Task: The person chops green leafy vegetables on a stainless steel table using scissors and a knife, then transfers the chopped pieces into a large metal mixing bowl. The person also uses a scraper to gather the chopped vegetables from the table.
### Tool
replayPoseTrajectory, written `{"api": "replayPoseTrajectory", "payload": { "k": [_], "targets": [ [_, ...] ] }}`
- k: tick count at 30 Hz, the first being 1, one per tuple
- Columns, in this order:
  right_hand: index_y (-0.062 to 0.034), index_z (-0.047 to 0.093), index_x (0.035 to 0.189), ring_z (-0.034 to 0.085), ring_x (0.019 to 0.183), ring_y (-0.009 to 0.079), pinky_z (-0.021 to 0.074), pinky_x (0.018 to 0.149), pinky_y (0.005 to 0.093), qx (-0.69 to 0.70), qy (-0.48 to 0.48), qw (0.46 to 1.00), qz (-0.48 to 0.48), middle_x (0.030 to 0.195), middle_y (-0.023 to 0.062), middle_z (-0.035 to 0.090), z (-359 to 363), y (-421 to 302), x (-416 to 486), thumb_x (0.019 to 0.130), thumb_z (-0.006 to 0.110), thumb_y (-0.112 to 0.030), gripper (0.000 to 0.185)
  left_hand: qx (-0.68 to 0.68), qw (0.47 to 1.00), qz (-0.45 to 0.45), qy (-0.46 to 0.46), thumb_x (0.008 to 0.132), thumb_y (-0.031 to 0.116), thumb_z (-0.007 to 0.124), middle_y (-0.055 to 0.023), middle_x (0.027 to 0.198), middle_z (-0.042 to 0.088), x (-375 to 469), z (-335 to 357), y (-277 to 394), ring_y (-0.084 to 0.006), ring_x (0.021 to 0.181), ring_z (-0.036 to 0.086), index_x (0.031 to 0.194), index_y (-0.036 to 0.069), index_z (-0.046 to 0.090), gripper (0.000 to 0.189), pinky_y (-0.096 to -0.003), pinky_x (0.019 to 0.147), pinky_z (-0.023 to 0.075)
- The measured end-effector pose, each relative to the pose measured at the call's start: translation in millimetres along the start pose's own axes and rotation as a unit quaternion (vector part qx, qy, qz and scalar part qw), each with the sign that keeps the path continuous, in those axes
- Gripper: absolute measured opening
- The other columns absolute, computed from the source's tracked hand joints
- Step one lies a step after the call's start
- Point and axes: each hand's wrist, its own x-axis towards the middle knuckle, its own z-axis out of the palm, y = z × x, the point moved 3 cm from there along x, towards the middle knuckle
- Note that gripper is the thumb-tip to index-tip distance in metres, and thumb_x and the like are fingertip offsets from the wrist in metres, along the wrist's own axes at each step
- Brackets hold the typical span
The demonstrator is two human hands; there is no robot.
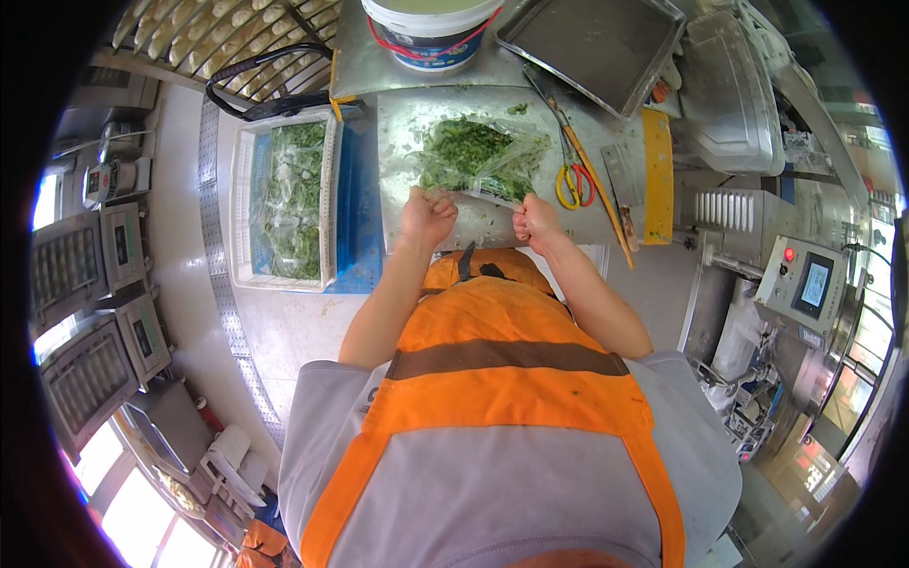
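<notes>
A clear plastic bag of chopped green leaves (472,153) lies on the metal worktop (405,224) in front of me. My left hand (428,215) is closed on the bag's near left corner. Its near right corner is gripped in my right hand (535,221), and the near edge is stretched between my two fists. Scissors (570,186) with one yellow and one red handle rest right of the bag. Beside them lies a long tool with a wooden handle (600,188). Farther right is a flat metal blade with a wooden handle (619,184).
To the left, a white plastic crate (330,206) holds more bagged greens (295,206). A white bucket (433,35) with a red handle and a dark baking tray (593,50) stand at the back. Racked pale dough pieces (220,35) are at upper left. A control box (802,287) is at right.
</notes>
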Motion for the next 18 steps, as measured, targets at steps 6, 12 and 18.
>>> {"api": "replayPoseTrajectory", "payload": {
  "k": [6, 12, 18],
  "targets": [
    [-0.0135, 0.042, 0.07, 0.031, 0.047, 0.0127, 0.0252, 0.045, 0.0311, -0.025, 0.077, 0.996, -0.036, 0.058, 0.0008, 0.042, -2.8, 34.6, 9.9, 0.095, 0.037, -0.026, 0.028, 0.263, 0.945, 0.178, -0.083, 0.095, 0.014, 0.041, -0.0015, 0.067, 0.043, 0.2, 6.5, 2.6, -0.0158, 0.06, 0.04, 0.075, 0.009, 0.044, 0.02, -0.0332, 0.059, 0.0378],
    [-0.0064, 0.05, 0.079, 0.041, 0.054, 0.0171, 0.0351, 0.049, 0.0373, -0.139, 0.039, 0.989, -0.009, 0.065, 0.0053, 0.049, -13.9, 60.7, 35.6, 0.098, 0.036, -0.029, 0.033, 0.479, 0.834, 0.26, -0.082, 0.096, 0.016, 0.039, -0.0068, 0.074, 0.058, 23.6, -27.7, 24.7, -0.0174, 0.068, 0.052, 0.084, 0.002, 0.056, 0.025, -0.0338, 0.063, 0.0442],
    [-0.0012, 0.06, 0.084, 0.049, 0.052, 0.022, 0.0398, 0.05, 0.0401, -0.278, 0.059, 0.958, 0.03, 0.068, 0.0083, 0.056, -30.3, 75.6, 71.4, 0.097, 0.041, -0.032, 0.038, 0.625, 0.743, 0.239, 0.024, 0.095, 0.018, 0.044, -0.0112, 0.075, 0.061, 57.9, -67.7, 38.7, -0.0256, 0.07, 0.061, 0.095, 0.0, 0.058, 0.022, -0.0364, 0.066, 0.0487]
  ]
}}
